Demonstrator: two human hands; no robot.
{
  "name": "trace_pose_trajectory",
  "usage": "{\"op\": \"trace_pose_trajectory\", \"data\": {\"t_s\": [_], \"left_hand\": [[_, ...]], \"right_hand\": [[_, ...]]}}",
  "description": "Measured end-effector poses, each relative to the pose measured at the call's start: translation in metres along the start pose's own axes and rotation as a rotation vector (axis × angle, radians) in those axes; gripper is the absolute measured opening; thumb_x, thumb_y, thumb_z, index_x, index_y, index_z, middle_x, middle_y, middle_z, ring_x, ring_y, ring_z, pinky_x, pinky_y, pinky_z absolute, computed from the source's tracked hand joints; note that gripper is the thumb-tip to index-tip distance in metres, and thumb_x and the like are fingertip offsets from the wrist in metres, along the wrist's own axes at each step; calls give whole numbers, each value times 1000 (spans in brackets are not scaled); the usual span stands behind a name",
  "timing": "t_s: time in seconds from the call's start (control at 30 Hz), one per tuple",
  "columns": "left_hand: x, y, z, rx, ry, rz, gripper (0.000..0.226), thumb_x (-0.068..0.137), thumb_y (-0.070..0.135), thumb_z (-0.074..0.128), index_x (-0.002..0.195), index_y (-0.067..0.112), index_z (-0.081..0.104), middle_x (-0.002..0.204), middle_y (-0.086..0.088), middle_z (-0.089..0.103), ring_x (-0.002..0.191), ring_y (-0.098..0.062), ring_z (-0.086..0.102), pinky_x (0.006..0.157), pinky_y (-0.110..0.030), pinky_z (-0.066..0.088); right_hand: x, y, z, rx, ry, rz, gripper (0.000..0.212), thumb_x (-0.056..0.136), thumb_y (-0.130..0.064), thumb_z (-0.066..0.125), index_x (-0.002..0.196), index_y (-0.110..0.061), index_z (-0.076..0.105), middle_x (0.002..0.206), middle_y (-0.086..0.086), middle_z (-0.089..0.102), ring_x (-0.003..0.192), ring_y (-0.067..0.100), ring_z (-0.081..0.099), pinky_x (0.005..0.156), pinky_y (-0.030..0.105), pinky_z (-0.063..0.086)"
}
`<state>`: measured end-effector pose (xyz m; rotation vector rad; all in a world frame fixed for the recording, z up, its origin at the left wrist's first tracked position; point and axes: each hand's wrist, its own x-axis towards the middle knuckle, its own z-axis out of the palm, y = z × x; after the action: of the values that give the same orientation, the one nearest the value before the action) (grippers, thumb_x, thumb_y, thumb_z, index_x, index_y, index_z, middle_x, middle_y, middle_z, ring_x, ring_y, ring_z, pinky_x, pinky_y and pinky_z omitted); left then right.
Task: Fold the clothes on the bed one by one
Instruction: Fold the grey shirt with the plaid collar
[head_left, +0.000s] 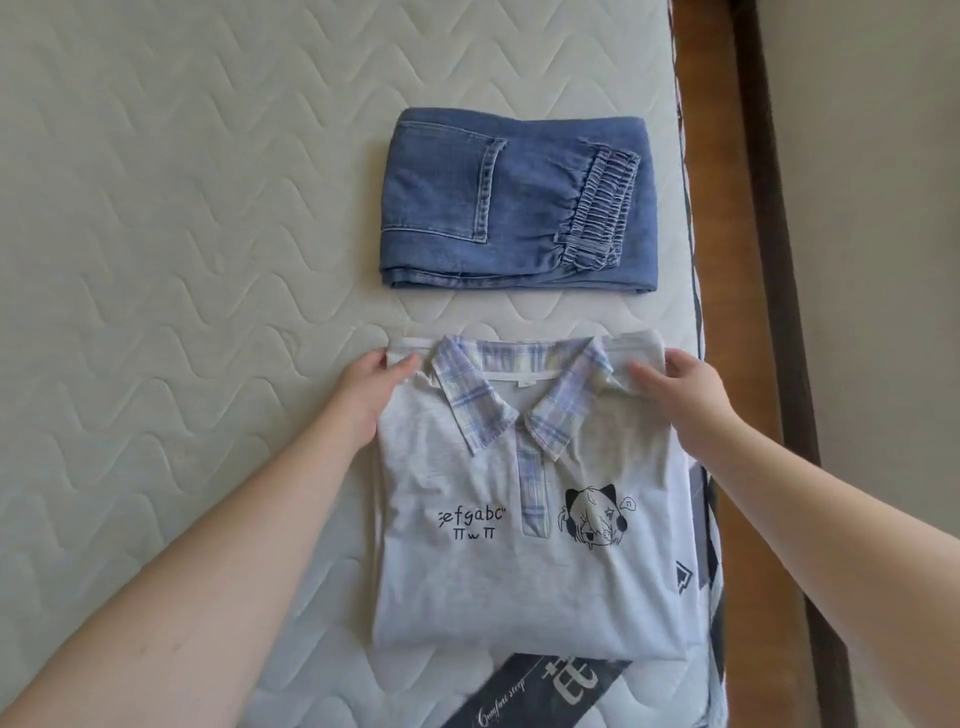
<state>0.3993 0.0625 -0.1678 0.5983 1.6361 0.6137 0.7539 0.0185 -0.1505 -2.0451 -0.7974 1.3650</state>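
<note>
A pale grey polo shirt (467, 577) with a plaid collar, black lettering and a cartoon print lies folded into a rectangle on the near part of the mattress (156, 218). My left hand (371, 389) grips its top left corner, thumb on top of the cloth. At the top right shoulder, my right hand (685, 395) pinches the fabric. Beyond the shirt, folded blue jeans (514, 202) with an elastic cuff on top lie flat and untouched.
The quilted mattress runs far to the left. Its right edge (696, 291) is close beside both garments, with a brown wooden bed frame (748, 260) beyond it. A dark printed mattress label (550, 691) pokes out under the shirt's near edge.
</note>
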Motion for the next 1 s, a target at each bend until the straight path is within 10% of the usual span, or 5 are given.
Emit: {"op": "trace_pose_trajectory", "data": {"t_s": [0.13, 0.33, 0.53, 0.67, 1.0], "left_hand": [[9, 2, -6, 49, -2, 117, 10, 90, 12, 69, 95, 20, 68, 88, 1, 75, 78, -16, 69, 78, -35, 56], [15, -5, 0, 214, 171, 188, 26, 92, 24, 69, 113, 12, 61, 106, -8, 69, 91, -18, 65, 86, -34, 53], [-26, -38, -14, 240, 246, 246, 52, 86, 33, 74, 129, 28, 45, 107, 22, 58, 95, 7, 57, 81, -11, 42], [-69, -86, -21, 112, 222, 192, 53, 88, 16, 73, 128, 26, 39, 113, 7, 62, 88, 8, 62, 81, -15, 49], [-152, -156, -49, 483, -83, -116, 32, 87, 43, 72, 102, 15, 66, 99, 0, 72, 90, -17, 67, 84, -33, 52]], "right_hand": [[0, -4, 2, -74, 54, -200, 11, 87, -18, 69, 80, -26, 68, 65, -19, 67, 56, -9, 55, 51, 8, 40], [15, -7, 3, -145, 89, -90, 24, 90, -27, 68, 113, -20, 65, 101, -4, 70, 89, 15, 68, 81, 39, 57], [-35, 22, -1, -160, 146, -61, 59, 89, -36, 70, 139, -25, 42, 114, -11, 56, 83, -8, 55, 62, 16, 42], [-86, 59, -5, -217, 69, 23, 69, 88, -37, 71, 145, -25, 34, 116, -7, 54, 86, 4, 59, 62, 23, 47], [-161, 120, -17, -671, -102, 172, 55, 80, -63, 65, 73, -16, 39, 67, 1, 48, 58, 18, 44, 50, 30, 30]]}}
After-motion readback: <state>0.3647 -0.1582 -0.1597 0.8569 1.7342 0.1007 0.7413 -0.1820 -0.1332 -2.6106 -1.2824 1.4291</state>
